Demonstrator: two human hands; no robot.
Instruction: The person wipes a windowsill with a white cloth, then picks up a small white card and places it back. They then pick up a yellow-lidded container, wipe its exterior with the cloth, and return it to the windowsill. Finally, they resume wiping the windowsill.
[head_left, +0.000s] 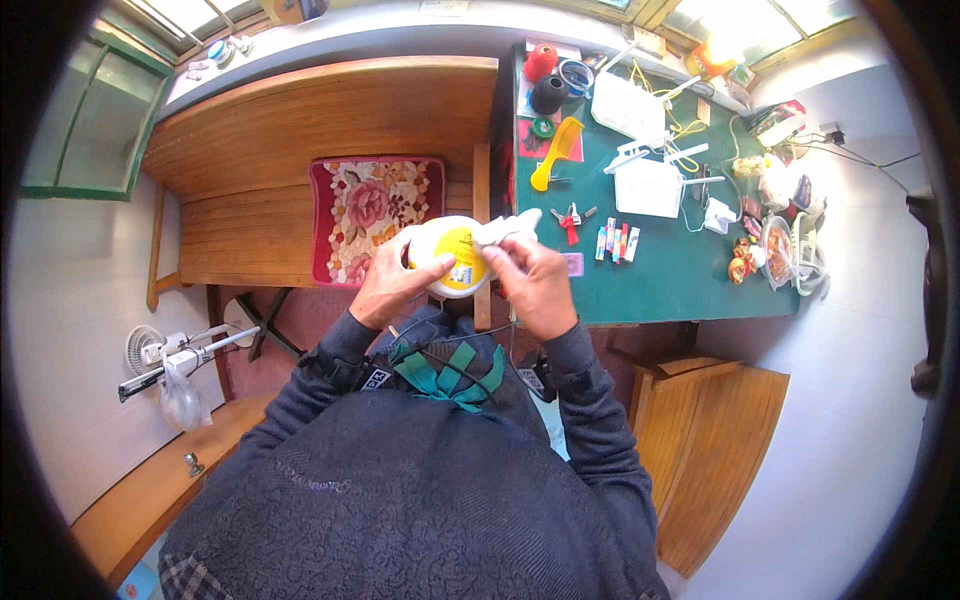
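Observation:
My left hand (397, 276) grips a round white container with a yellow label (448, 259), its thumb lying across the label. My right hand (534, 281) pinches a white tissue or cloth (510, 227) at the container's right side; part of it sticks up above my fingers. Both hands are in front of my chest, between the wooden bench and the green table. What lies behind the container is hidden. A floral cushion mat (375, 214) rests on the bench, just beyond my left hand. Keys with a red tag (572, 221) lie on the table beyond my right hand.
The green table (675, 292) carries a yellow comb (559, 154), thread cones (548, 94), white routers (649, 187), small colourful packets (617, 241) and a plastic bowl (778, 251). A wooden bench (247, 240) stands left, a wooden chair (709, 442) lower right, a small fan (145, 349) far left.

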